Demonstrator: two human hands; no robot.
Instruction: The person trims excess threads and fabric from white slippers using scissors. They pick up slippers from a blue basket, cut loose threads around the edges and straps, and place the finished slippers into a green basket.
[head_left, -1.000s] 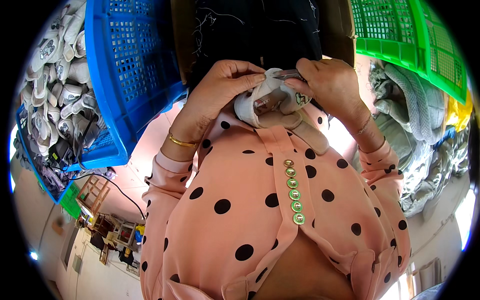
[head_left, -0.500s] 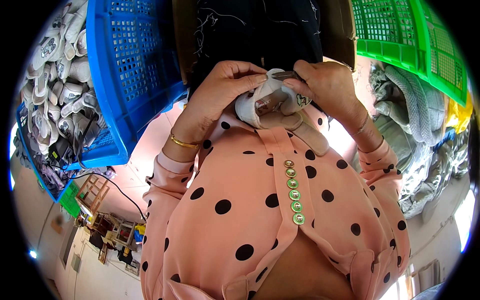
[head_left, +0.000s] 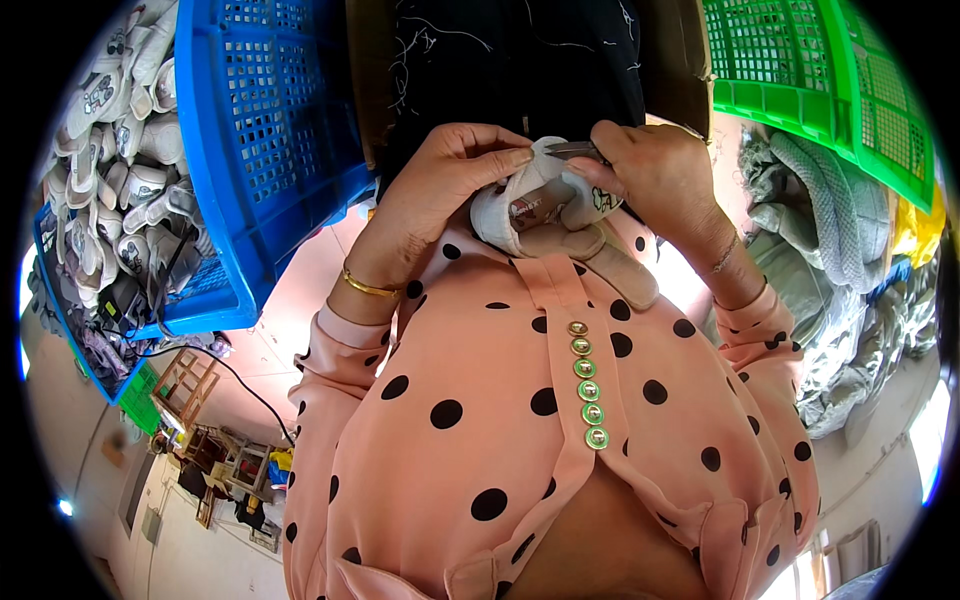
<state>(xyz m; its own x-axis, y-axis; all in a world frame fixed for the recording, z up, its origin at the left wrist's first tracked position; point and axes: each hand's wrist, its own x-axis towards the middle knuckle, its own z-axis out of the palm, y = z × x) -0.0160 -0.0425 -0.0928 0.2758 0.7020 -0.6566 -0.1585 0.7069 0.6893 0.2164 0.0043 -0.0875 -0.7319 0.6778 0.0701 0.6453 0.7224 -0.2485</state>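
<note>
Off-white shoe upper [head_left: 540, 215], just one

It's by the dark lap [head_left: 515, 70], left hand [head_left: 455, 170] pinching its edge, right hand [head_left: 660, 170] clamped round one metal tool [head_left: 572, 149]. One big blue crate [head_left: 225, 200] left, green basket [head_left: 775, 98] right, pinkish floor [head_left: 290, 290].

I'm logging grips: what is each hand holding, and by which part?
The left hand pinches the pale shoe near its top edge; the right hand grips a small metal tool by its covered end.
</note>
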